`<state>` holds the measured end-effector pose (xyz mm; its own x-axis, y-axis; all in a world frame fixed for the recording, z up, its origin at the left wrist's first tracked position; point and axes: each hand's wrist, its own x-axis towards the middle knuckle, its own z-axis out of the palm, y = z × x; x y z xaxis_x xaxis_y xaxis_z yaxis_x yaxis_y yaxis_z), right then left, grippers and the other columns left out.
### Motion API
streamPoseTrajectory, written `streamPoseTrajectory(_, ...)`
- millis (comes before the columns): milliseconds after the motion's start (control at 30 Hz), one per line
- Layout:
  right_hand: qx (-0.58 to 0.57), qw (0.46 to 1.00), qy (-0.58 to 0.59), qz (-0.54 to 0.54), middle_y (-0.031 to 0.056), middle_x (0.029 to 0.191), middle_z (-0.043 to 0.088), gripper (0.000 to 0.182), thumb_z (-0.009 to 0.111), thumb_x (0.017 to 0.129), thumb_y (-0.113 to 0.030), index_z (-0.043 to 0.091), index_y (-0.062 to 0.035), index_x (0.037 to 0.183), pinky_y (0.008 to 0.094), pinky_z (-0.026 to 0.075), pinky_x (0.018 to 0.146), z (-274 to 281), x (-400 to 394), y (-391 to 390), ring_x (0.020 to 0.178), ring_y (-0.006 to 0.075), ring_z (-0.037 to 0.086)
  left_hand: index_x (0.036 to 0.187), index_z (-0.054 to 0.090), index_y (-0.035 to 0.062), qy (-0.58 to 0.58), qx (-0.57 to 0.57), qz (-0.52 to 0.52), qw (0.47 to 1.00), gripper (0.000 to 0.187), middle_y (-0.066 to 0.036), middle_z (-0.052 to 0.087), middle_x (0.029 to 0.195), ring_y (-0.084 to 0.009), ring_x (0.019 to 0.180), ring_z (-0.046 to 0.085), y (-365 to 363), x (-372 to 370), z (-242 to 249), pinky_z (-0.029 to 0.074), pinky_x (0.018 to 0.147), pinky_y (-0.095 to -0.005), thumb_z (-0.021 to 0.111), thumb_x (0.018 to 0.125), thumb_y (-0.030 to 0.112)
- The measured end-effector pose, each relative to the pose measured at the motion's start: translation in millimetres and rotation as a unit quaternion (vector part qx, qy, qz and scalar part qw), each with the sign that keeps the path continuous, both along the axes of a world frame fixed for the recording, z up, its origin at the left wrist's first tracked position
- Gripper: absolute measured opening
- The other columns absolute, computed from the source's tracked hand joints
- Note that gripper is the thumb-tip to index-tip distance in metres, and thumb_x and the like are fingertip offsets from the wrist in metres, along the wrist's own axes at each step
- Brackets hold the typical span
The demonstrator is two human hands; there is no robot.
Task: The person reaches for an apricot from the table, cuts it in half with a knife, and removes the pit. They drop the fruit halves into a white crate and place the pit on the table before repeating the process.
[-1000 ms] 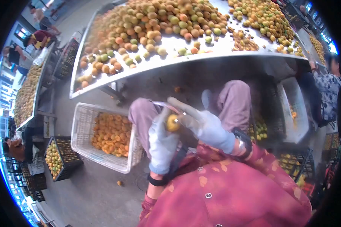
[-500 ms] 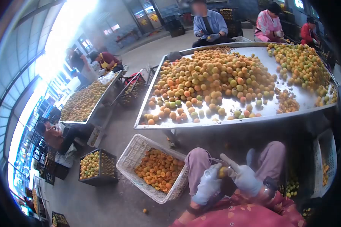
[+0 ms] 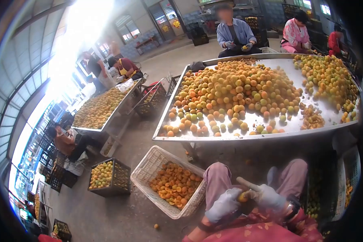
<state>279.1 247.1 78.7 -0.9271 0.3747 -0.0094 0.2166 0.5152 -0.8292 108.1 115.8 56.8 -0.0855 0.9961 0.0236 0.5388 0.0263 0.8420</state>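
Note:
My left hand (image 3: 224,205), in a pale glove, is closed on an apricot (image 3: 243,197) in front of my lap. Close beside it, my right hand (image 3: 271,197), also gloved, is wrapped round a tool with a tan, stick-like handle (image 3: 248,184). The handle's free end points up and to the left; its working end is hidden near the fruit. Left of my knees stands a white plastic crate (image 3: 143,170) holding halved apricots (image 3: 175,183). Beyond my knees is a metal-topped table (image 3: 213,138) with heaps of whole apricots (image 3: 234,88).
A dark crate of apricots (image 3: 121,180) stands on the floor to the left. One loose apricot (image 3: 157,226) lies nearby. Another pale crate (image 3: 351,177) is at my right. Across the table sits a person in a blue shirt (image 3: 234,34); other people work around.
The view has shifted, so the table and crates appear slightly lower and to the right. Both hands stay together at the apricot; a thin curved strip above the left hand no longer shows.

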Motion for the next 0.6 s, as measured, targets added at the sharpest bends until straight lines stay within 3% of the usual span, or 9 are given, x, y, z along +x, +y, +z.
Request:
streamPoseTrajectory(67, -0.102, 0.991, 0.071, 0.052, 0.0122, 0.080, 0.069, 0.063, 0.047, 0.098, -0.049, 0.023, -0.0278, 0.153, 0.0350, 0.051, 0.062, 0, 3, 3, 0.064, 0.0243, 0.067, 0.119, 0.058, -0.0017, -0.102, 0.012, -0.051, 0.993, 0.051, -0.015, 0.064, 0.114, -0.0285, 0.106, 0.061, 2, 0, 1, 0.046, 0.093, -0.0340, 0.075, 0.073, 0.008)
streamPoseTrajectory(100, -0.103, 0.991, 0.071, 0.052, 0.0122, 0.080, 0.069, 0.063, 0.047, 0.098, -0.049, 0.023, -0.0278, 0.153, 0.0350, 0.051, 0.062, 2, 5, 0, 0.064, 0.0243, 0.067, 0.119, 0.058, -0.0017, -0.102, 0.011, -0.051, 0.993, 0.051, -0.015, 0.064, 0.114, -0.0285, 0.106, 0.061, 3, 2, -2, 0.046, 0.093, -0.0340, 0.075, 0.073, 0.008)
streamPoseTrajectory(133, -0.214, 0.973, 0.049, 0.078, 0.0083, 0.081, 0.069, 0.067, 0.047, 0.097, -0.052, 0.024, -0.0237, 0.153, 0.0308, 0.050, 0.061, 6, 10, -4, 0.064, 0.0183, 0.065, 0.120, 0.058, -0.0016, -0.362, -0.030, -0.016, 0.931, 0.049, -0.014, 0.063, 0.117, -0.0251, 0.108, 0.061, 5, 4, -7, 0.046, 0.093, -0.0330, 0.075, 0.075, 0.008)
streamPoseTrajectory(167, -0.323, 0.941, 0.026, 0.102, 0.0044, 0.082, 0.068, 0.072, 0.048, 0.096, -0.056, 0.025, -0.0196, 0.153, 0.0266, 0.048, 0.060, 11, 15, -9, 0.065, 0.0123, 0.062, 0.120, 0.057, -0.0016, -0.596, -0.069, 0.020, 0.800, 0.047, -0.012, 0.063, 0.120, -0.0217, 0.109, 0.061, 5, 5, -11, 0.047, 0.093, -0.0320, 0.074, 0.078, 0.008)
streamPoseTrajectory(200, -0.323, 0.941, 0.025, 0.100, 0.0044, 0.082, 0.068, 0.072, 0.048, 0.096, -0.056, 0.025, -0.0196, 0.153, 0.0266, 0.048, 0.060, 19, 17, -10, 0.065, 0.0123, 0.062, 0.120, 0.057, -0.0016, -0.597, -0.070, 0.018, 0.799, 0.047, -0.012, 0.063, 0.120, -0.0217, 0.109, 0.061, 9, 6, -6, 0.047, 0.093, -0.0320, 0.074, 0.078, 0.008)
streamPoseTrajectory(267, -0.439, 0.889, 0.114, 0.064, 0.0040, 0.079, 0.067, 0.081, 0.051, 0.091, -0.061, 0.028, -0.0113, 0.151, 0.0208, 0.043, 0.054, 35, 16, -9, 0.062, 0.0091, 0.060, 0.128, 0.055, -0.0004, -0.204, 0.073, 0.014, 0.976, 0.049, -0.009, 0.059, 0.129, -0.0173, 0.113, 0.058, 19, 8, 17, 0.046, 0.094, -0.0304, 0.072, 0.083, 0.007)
streamPoseTrajectory(300, -0.438, 0.886, 0.152, -0.011, 0.0044, 0.071, 0.064, 0.085, 0.050, 0.089, -0.066, 0.032, -0.0087, 0.149, 0.0185, 0.038, 0.049, 30, 13, -14, 0.056, 0.0078, 0.056, 0.135, 0.050, 0.0013, -0.154, 0.008, 0.037, 0.987, 0.056, -0.008, 0.056, 0.135, -0.0147, 0.118, 0.055, 18, 6, 27, 0.044, 0.098, -0.0283, 0.071, 0.083, 0.004)
streamPoseTrajectory(433, -0.390, 0.905, 0.146, -0.091, -0.0002, 0.058, 0.058, 0.073, 0.048, 0.093, -0.060, 0.042, -0.0062, 0.142, 0.0178, 0.032, 0.041, 40, 27, -8, 0.043, 0.0044, 0.045, 0.139, 0.047, 0.0029, -0.282, 0.011, 0.105, 0.954, 0.062, -0.006, 0.058, 0.131, -0.0112, 0.119, 0.053, 20, 6, 34, 0.042, 0.102, -0.0250, 0.070, 0.082, -0.001)
streamPoseTrajectory(600, -0.417, 0.892, 0.121, -0.128, 0.0015, 0.062, 0.061, 0.074, 0.049, 0.092, -0.061, 0.043, -0.0062, 0.142, 0.0176, 0.031, 0.042, 39, 31, -8, 0.045, 0.0042, 0.046, 0.141, 0.045, 0.0037, -0.289, 0.003, 0.105, 0.951, 0.064, -0.005, 0.059, 0.129, -0.0092, 0.116, 0.052, 18, 2, 27, 0.042, 0.101, -0.0244, 0.069, 0.083, -0.002)
